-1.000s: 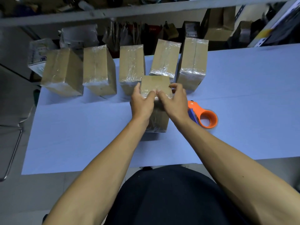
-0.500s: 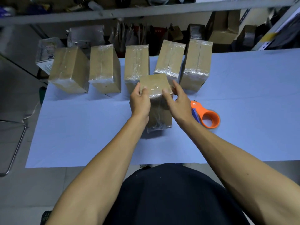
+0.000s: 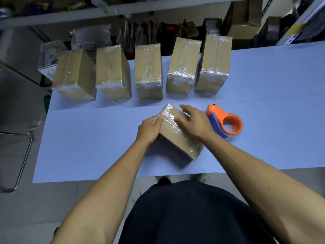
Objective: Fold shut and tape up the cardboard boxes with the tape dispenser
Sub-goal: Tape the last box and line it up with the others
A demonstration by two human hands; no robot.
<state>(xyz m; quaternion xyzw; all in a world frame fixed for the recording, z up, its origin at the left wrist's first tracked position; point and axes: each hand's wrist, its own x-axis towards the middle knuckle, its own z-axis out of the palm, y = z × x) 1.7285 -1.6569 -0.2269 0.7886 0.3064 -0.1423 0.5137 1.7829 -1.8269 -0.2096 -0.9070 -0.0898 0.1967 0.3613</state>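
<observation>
A small cardboard box (image 3: 176,139) wrapped in clear tape lies at an angle on the pale blue table (image 3: 88,141), in front of me. My left hand (image 3: 149,129) grips its near-left side, thumb on the top face. Over the far right edge my right hand (image 3: 195,123) holds the box, thumb on top and fingers reaching past the edge. The orange and blue tape dispenser (image 3: 228,123) lies on the table just right of my right hand, untouched.
Several taped boxes (image 3: 148,71) stand in a row along the table's far edge. Behind them are shelves crowded with cartons and bags. A metal chair frame (image 3: 21,161) stands off the table's left end.
The box stood on end by the row a second ago. Both hands have pulled it toward me and laid it down, turned at an angle. The dispenser has not moved.
</observation>
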